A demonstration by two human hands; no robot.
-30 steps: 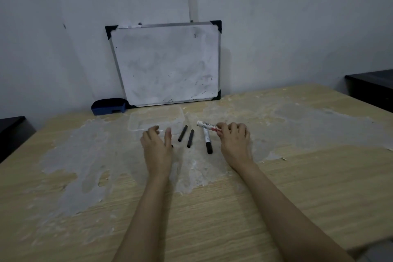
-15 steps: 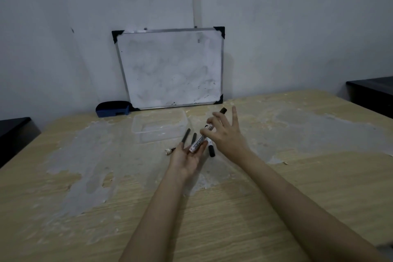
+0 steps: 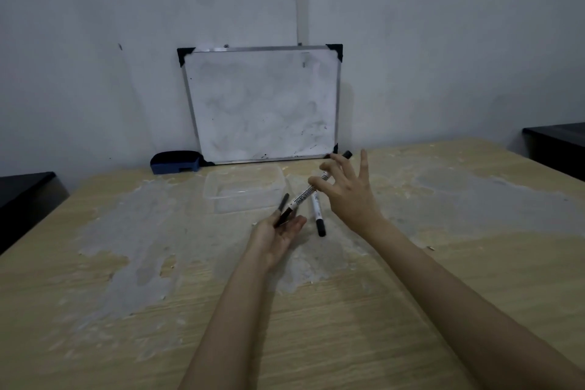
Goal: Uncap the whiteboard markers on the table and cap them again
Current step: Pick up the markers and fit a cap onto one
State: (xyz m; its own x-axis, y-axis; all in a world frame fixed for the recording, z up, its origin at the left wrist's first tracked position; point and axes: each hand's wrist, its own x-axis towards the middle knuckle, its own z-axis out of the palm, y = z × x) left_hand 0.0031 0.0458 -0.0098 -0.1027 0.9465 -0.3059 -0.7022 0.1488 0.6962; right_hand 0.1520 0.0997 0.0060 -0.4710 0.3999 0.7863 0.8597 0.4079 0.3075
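Marker (image 3: 306, 196) with a white barrel sits slanted in the air above the bench (image 3: 443, 263) — your right hand (image 3: 348, 196) pinches its upper part, other fingers splayed, while your left hand (image 3: 278, 231) closes fingers around its dark lower end. Second marker (image 3: 317, 212) lies on the bench just beside, a dark pen (image 3: 283, 204) near it — clear tub (image 3: 243, 190) behind.

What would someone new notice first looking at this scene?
Most striking is the white-barrelled whiteboard marker with black cap held slantwise above the worn wooden table, pinched by the right hand with the left hand at its lower end. Behind, a smudged metal-framed whiteboard leans against the wall.
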